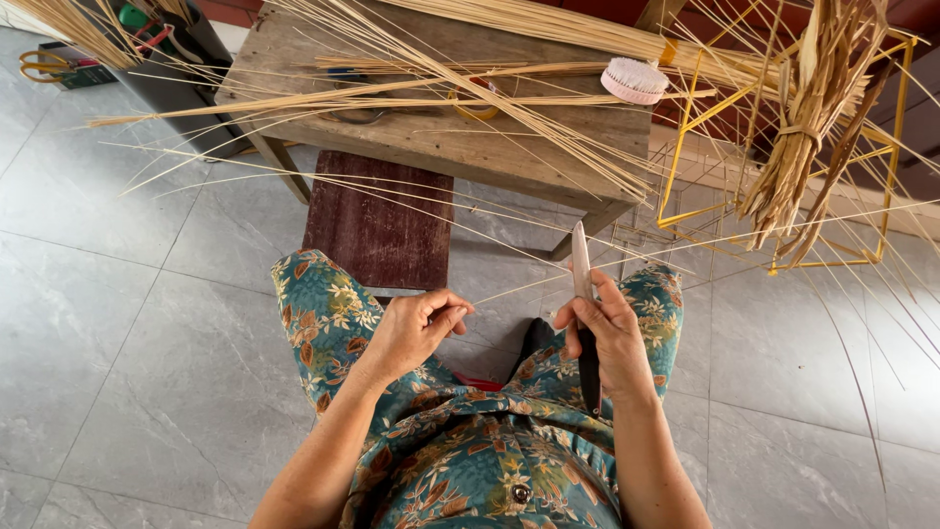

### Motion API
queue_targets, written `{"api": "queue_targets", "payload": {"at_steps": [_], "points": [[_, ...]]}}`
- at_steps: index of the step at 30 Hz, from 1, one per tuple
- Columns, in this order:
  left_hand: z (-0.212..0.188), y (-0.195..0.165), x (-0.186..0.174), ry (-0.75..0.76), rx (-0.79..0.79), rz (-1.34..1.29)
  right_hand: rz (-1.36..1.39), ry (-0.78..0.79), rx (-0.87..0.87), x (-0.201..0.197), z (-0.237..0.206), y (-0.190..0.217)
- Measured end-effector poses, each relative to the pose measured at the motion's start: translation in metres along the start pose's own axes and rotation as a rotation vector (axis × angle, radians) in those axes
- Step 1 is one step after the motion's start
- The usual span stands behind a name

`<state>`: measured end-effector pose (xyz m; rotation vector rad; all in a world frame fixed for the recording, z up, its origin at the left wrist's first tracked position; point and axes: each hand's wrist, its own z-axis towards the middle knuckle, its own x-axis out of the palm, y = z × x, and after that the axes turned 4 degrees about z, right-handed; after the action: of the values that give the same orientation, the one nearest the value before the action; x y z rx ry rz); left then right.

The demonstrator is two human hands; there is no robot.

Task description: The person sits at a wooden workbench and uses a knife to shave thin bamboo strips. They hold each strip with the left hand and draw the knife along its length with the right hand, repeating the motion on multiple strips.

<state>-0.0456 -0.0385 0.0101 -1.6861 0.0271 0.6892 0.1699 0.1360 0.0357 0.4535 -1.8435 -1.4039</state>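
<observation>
A low wooden bench stands just ahead of the seated person's knees, and most of what crowds the space hangs off it. Long pale reeds lie across the bench top and fan out past its edges on both sides, several thin ones slanting down over the gap between bench and knees. A round brush sits near the bench's right end, and a roll of tape lies among the reeds near its middle. A dark red board leans under the bench's front edge. To the right of the bench a yellow wire frame holds a tied bundle of dried leaves, with loose strands spilling across it. Beyond the bench's left end a dark bin holds more stalks, with orange-handled scissors beside it. In front of the bench, the right hand is closed around the dark handle of a knife, blade pointing up toward the bench. The left hand is curled, pinching a thin strip that runs toward the blade. Left of the bench the grey tile floor lies open out to the frame's edge.
</observation>
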Motion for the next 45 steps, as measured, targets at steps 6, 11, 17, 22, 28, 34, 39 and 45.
{"api": "queue_targets", "payload": {"at_steps": [6,11,17,22,28,34,39,45], "points": [[0.002,-0.005,0.014,0.032,-0.025,-0.006,-0.292,0.173,0.293,0.032,-0.006,-0.018],[0.001,-0.008,0.013,0.009,0.03,-0.029,-0.225,0.233,0.28,0.034,-0.006,-0.025],[-0.001,-0.014,0.006,-0.05,0.01,-0.094,-0.233,0.132,0.189,0.02,-0.005,-0.018],[-0.002,-0.014,0.005,-0.077,0.058,-0.104,-0.159,0.21,0.212,0.028,-0.007,-0.024],[-0.001,-0.009,0.013,-0.119,0.114,-0.035,-0.236,0.293,0.298,0.038,-0.006,-0.026],[-0.002,-0.009,0.013,-0.086,0.07,-0.031,-0.286,0.272,0.315,0.043,-0.007,-0.026],[-0.003,-0.011,0.011,-0.066,0.195,-0.068,-0.264,0.266,0.29,0.041,-0.006,-0.028],[-0.005,-0.013,0.006,-0.069,0.149,-0.01,-0.236,0.224,0.311,0.035,-0.005,-0.032]]}}
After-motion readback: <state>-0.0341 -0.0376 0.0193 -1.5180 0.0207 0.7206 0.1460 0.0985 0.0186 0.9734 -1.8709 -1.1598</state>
